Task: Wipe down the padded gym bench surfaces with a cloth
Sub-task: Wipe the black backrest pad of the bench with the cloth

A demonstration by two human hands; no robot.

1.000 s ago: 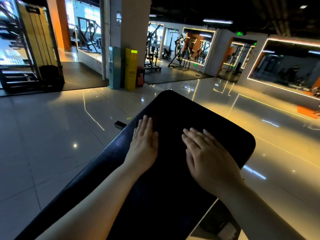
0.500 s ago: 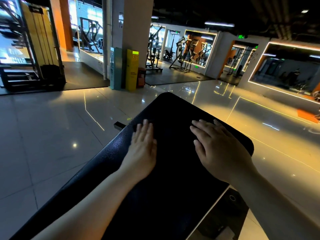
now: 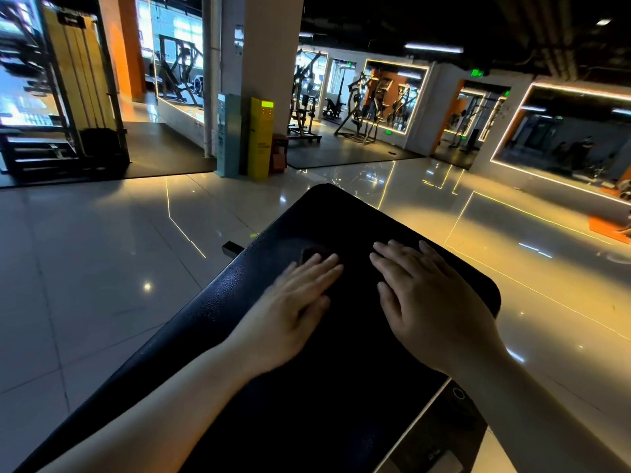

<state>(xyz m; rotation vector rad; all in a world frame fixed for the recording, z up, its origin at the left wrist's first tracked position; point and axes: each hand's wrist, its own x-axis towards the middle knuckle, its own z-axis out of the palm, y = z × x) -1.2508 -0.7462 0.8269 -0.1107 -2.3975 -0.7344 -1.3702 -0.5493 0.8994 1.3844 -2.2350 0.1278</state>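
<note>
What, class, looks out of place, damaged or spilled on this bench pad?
Nothing stands out. The black bench pad shows no tear or spill. The left hand presses a dark cloth flat on it; the right hand rests flat alongside.

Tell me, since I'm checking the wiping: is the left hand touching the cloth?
Touching. The head view shows the left hand pressed flat on the cloth, whose dark corner peeks out ahead of it on the bench pad.
</note>
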